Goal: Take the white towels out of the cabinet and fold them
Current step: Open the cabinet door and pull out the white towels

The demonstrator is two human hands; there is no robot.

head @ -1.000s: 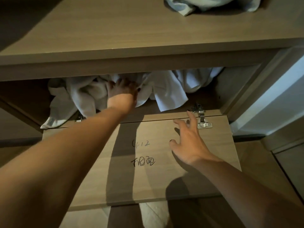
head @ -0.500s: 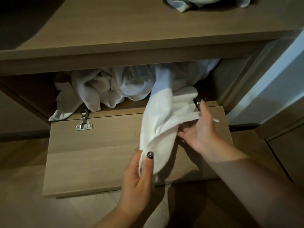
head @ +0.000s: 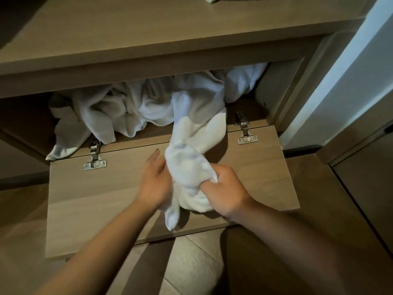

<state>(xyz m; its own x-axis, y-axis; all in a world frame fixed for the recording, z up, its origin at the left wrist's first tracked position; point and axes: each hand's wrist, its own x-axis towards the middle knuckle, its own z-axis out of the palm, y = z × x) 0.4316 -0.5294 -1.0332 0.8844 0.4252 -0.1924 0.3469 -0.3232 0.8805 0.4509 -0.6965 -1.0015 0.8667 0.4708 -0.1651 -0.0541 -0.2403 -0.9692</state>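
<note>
Open cabinet (head: 274, 88), towel (head: 189, 167) btwn left hand (head: 156, 182), right hand (head: 223, 188)
</note>
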